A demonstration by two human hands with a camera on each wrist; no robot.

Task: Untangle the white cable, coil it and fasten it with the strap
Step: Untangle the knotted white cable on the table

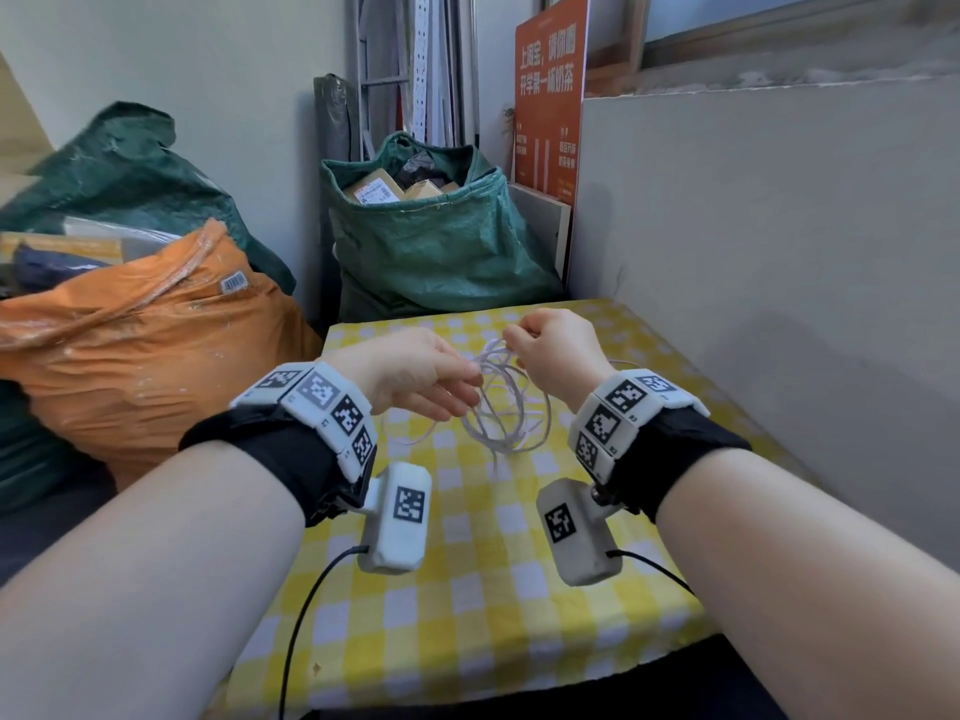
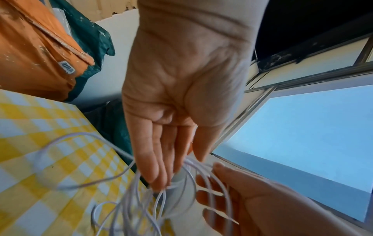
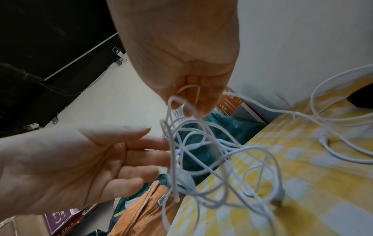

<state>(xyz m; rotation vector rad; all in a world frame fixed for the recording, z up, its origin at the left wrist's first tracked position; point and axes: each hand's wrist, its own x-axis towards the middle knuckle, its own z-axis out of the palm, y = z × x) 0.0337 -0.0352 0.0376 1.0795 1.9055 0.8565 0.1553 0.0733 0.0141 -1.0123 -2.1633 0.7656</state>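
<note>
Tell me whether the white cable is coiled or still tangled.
Tangled: the white cable hangs in loose crossing loops from the right hand, with no strap visible.

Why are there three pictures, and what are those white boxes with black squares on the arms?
One person is wearing three cameras. The big picture comes from the head; the other two come from the white boxes strapped under each wrist, looking along the hand. The right hand pinches loops of a tangled white cable and lifts them. The left hand reaches into the loops with straight fingers. The rest of the cable lies on a yellow checked tablecloth.
</note>
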